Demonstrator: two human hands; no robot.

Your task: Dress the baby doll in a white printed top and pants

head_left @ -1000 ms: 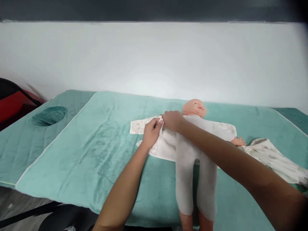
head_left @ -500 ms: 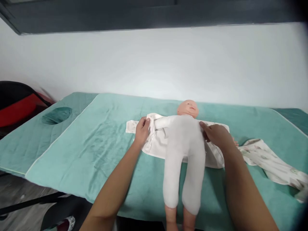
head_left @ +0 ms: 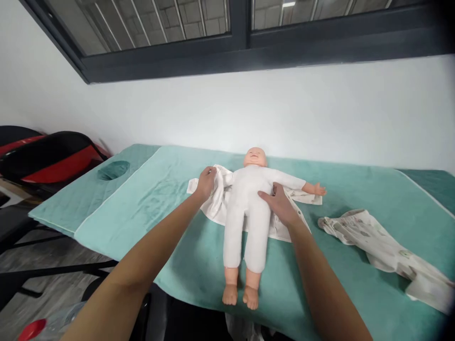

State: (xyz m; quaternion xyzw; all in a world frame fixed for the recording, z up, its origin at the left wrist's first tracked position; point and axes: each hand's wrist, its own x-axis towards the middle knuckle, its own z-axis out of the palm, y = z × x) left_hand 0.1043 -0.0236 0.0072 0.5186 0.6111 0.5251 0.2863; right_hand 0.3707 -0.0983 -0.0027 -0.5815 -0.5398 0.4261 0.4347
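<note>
A baby doll (head_left: 249,189) with a white cloth body lies on its back, head toward the wall and bare feet toward me. Under it a white printed baby shirt (head_left: 216,208) is spread out, its sleeves reaching to both sides. My left hand (head_left: 206,182) is closed on bunched shirt cloth around the doll's arm on the left; that arm's end is hidden in the cloth. At the doll's waist on the right, my right hand (head_left: 280,202) grips its side, thumb on the front. The doll's other arm (head_left: 295,181) stretches out bare-handed above the other sleeve.
A green padded bed cover (head_left: 170,189) with a face hole (head_left: 113,170) lies under everything. To the right is a crumpled printed baby garment (head_left: 380,246). Behind runs a white wall (head_left: 213,113) below a dark window frame (head_left: 245,52). Red and black chairs (head_left: 60,161) stand at left.
My right hand has moved from the doll's shoulder down to its waist. The doll's arm on the right now shows. My left hand stays on the shirt cloth. The view has shifted up.
</note>
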